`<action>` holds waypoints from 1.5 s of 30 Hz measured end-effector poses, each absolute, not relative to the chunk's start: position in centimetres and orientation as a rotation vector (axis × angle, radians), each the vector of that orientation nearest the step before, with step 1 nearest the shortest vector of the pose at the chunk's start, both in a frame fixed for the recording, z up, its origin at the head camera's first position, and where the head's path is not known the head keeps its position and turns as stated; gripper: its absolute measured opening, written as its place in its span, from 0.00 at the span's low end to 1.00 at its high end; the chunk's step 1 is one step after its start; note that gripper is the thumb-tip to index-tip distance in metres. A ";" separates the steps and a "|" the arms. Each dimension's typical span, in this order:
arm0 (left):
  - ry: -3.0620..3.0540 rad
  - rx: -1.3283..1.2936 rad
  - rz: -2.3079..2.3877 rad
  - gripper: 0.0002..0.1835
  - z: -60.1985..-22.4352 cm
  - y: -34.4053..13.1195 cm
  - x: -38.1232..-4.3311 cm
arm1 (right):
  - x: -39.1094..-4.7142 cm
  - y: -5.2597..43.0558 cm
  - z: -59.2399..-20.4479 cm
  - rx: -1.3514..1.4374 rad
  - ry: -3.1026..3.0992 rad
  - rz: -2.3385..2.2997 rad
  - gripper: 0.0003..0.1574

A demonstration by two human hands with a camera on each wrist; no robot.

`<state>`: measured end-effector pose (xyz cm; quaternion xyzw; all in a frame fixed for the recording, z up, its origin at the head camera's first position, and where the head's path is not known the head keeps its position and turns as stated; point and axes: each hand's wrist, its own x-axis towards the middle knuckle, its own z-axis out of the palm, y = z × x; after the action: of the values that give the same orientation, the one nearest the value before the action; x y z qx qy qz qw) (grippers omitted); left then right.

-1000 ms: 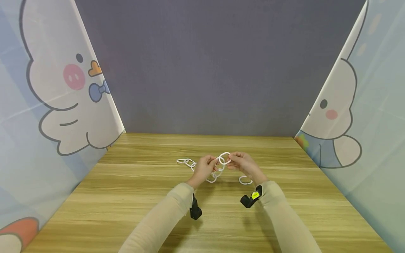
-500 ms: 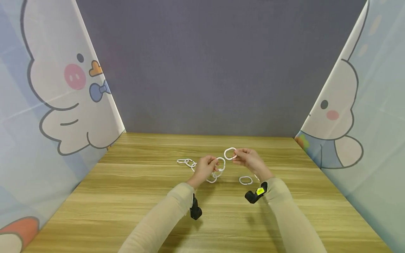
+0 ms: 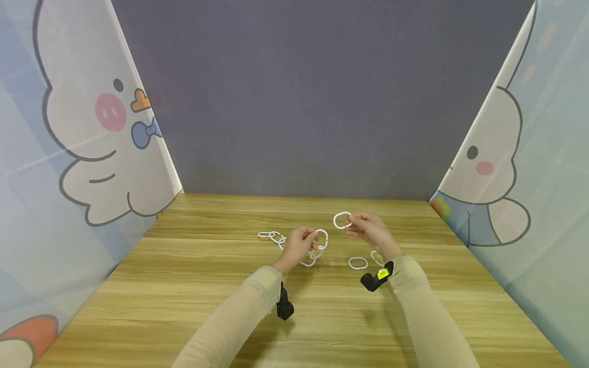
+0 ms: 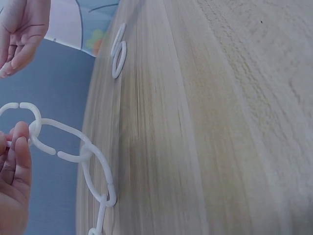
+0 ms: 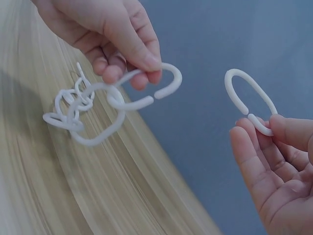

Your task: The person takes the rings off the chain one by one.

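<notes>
White chain [image 5: 90, 142] | hangs from pinching left fingers [image 5: 145, 57] | loose link [image 5: 257, 85] pinched between right fingers [image 5: 252, 161]

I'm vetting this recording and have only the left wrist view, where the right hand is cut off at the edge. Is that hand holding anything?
Observer: Yes. In the right wrist view the right hand pinches a single white link, joined to no other.

Operator: The chain leaves the bottom of my view. Are there more links further along?

Observer: The head view shows interlocked links lying on the wooden table, left of the left hand, which hides whether they join the chain.

Operator: Do the two hands' links touch?

Observer: No, the right wrist view shows open space between them.
</notes>
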<state>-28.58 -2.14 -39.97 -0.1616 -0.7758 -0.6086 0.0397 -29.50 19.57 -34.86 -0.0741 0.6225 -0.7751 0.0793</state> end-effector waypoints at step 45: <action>-2.381 -0.455 -1.901 0.11 -39.4 -1.9 -28.2 | -31.7 24.5 -39.4 -0.142 1.948 -2.303 0.11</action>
<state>-28.16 -1.94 -39.41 -0.1476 -0.7726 -0.6167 0.0307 -31.74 24.46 -39.43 -0.0471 0.6438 -0.7613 0.0610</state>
